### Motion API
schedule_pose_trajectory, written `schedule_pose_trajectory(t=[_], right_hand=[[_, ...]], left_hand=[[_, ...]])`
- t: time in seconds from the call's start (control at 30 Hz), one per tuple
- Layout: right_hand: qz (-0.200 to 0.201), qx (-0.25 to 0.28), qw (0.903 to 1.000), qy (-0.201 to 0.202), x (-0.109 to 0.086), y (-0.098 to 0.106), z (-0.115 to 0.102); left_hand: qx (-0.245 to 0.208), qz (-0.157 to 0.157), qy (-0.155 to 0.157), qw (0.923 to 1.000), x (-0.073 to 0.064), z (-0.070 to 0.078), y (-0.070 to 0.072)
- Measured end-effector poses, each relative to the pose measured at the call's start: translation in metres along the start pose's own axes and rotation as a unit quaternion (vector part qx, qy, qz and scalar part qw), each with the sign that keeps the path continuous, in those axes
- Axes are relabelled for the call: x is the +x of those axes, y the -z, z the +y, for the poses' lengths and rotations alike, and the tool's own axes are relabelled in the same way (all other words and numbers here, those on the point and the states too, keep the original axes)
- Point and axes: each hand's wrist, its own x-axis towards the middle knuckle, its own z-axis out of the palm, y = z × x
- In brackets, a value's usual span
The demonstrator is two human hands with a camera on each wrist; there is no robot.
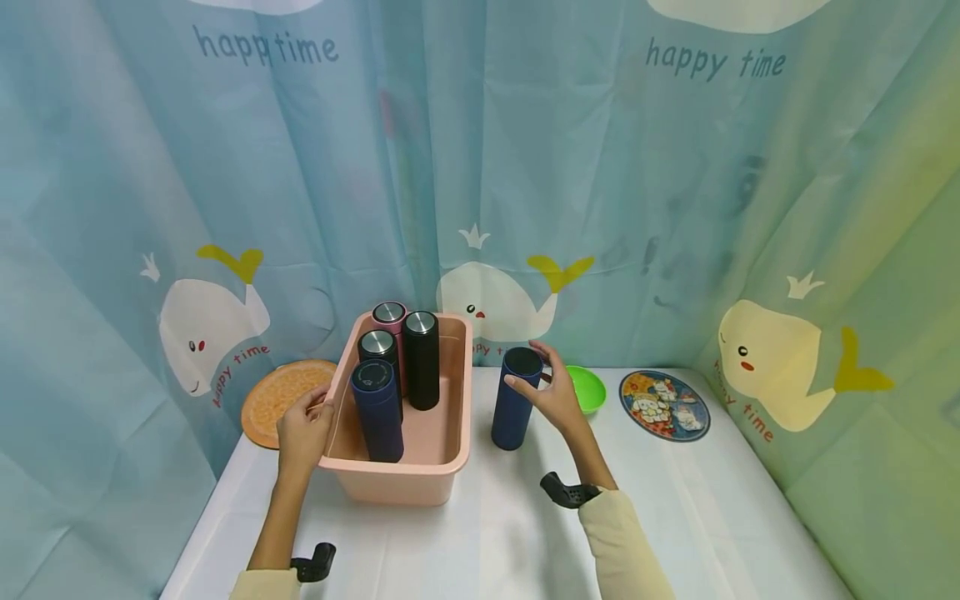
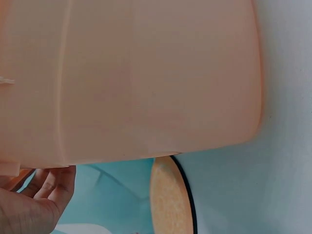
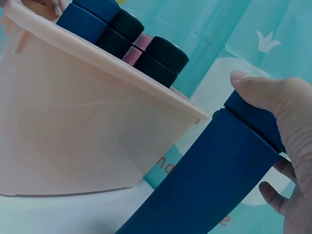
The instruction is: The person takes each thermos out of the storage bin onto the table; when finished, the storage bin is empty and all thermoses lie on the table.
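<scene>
My left hand (image 1: pixel 306 429) grips the left rim of a peach-pink plastic bin (image 1: pixel 463 400), and its curled fingers (image 2: pixel 61 187) show beside the bin's outer wall in the left wrist view. Four thermos flasks stand in the left and back part of the bin: a navy one (image 1: pixel 378 417) in front, a dark one (image 1: pixel 378 343) behind it, a pink one (image 1: pixel 389 314) and a black one (image 1: pixel 422 358). To the right of the bin, my right hand (image 1: pixel 553 392) holds another navy flask (image 1: pixel 512 417) near its top, thumb (image 3: pixel 256 90) across the lid, the flask nearly upright.
A green bowl (image 1: pixel 590 390) sits behind my right hand. Farther right lies a round cartoon-printed mat (image 1: pixel 665 406). An orange-tan disc (image 1: pixel 262 408) leans at the left behind my left hand. A whale-print curtain (image 1: pixel 525 167) borders the white table (image 1: pixel 480 550).
</scene>
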Motion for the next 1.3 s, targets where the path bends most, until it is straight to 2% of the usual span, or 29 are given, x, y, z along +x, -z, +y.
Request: schedule_pose_trajectory(t=[0.43, 0.7, 1.03, 1.13, 1.3], right_hand=[[-0.004, 0.009, 0.9984, 0.055, 0.012, 0.003, -0.016], [-0.007, 0.008, 0.9952, 0.098, 0.006, 0.013, -0.077], [0.001, -0.002, 0.9855, 0.17, 0.012, 0.005, -0.106], [-0.005, -0.001, 0.9824, 0.187, 0.015, -0.003, -0.105], [-0.017, 0.01, 0.9775, 0.21, 0.026, -0.021, -0.089]], left_hand=[[0.005, 0.004, 0.001, 1.0, 0.002, -0.001, 0.0], [0.002, 0.004, 0.0, 1.0, 0.002, -0.001, 0.0], [-0.002, 0.008, -0.004, 1.0, 0.002, -0.003, -0.001], [0.0, 0.009, -0.004, 0.9999, 0.002, -0.003, 0.0], [-0.003, 0.006, -0.005, 1.0, 0.002, -0.002, 0.0]])
